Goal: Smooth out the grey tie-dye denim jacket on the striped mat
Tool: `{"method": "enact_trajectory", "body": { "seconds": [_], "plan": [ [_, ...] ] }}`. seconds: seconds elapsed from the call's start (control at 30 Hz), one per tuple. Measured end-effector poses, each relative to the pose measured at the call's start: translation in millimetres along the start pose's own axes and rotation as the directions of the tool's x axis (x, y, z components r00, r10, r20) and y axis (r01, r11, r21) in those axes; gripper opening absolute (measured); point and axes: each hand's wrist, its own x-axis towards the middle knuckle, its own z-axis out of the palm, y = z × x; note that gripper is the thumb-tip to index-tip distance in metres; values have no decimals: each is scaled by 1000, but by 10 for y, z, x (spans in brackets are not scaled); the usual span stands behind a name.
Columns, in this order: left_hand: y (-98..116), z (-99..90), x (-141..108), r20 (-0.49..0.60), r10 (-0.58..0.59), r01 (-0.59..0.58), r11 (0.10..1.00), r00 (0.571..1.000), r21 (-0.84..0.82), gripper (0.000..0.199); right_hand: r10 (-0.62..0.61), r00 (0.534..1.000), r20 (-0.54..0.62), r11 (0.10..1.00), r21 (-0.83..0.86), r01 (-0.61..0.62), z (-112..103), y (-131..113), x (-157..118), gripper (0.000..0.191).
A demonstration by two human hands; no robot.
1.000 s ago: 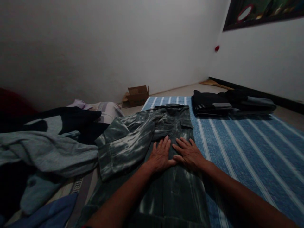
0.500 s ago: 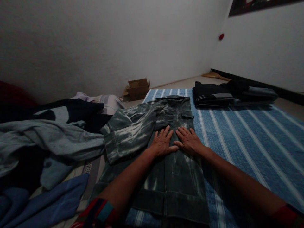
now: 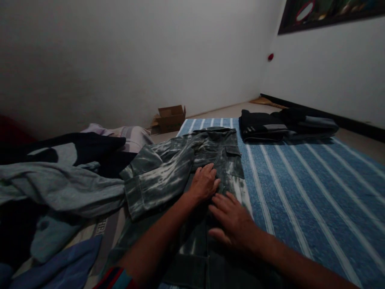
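Note:
A dark grey-green denim jacket (image 3: 159,190) with whitish bleached streaks lies spread out in front of me, its left-side sleeve laid over the body. My left hand (image 3: 203,184) rests on the middle of the jacket, fingers close together, palm down and holding nothing. Nearer to me, my right hand (image 3: 234,222) is over the jacket's lower front with fingers apart and thumb out; whether it touches the cloth I cannot tell. A flap pocket (image 3: 233,151) shows beyond the hands. My forearms hide part of the jacket's lower half.
The jacket lies on a blue striped sheet (image 3: 288,180). Folded dark clothes (image 3: 264,126) sit at its far right. To the left is a loose heap of clothes, including a grey garment (image 3: 66,186) and a blue one (image 3: 69,261). A cardboard box (image 3: 171,119) stands by the wall.
My right hand has drawn back toward me, away from beside the left hand. My left hand stays on the jacket, its fingers closer together. The view has tilted slightly up and turned right.

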Motion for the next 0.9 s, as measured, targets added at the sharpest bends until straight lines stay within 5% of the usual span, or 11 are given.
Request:
{"method": "enact_trajectory", "body": {
  "seconds": [0.1,0.3,0.63,0.77,0.9],
  "plan": [
    [76,128,12,-34,27,-27,1000,999,1,42,-76,993,86,989,134,64,94,-186,-73,67],
    [40,461,21,99,30,-30,1000,995,2,78,-114,971,212,977,199,72,203,-171,-134,83],
    [24,473,11,118,25,-25,1000,993,-5,80,-173,984,50,985,-6,174,606,-263,-375,44],
    [27,451,1,121,20,-20,1000,992,5,81,-217,974,63,973,96,211,339,-175,-342,42],
    [85,407,-60,118,4,-6,1000,993,18,66,-28,997,-72,996,82,34,-104,173,20,41]
  ]
}}
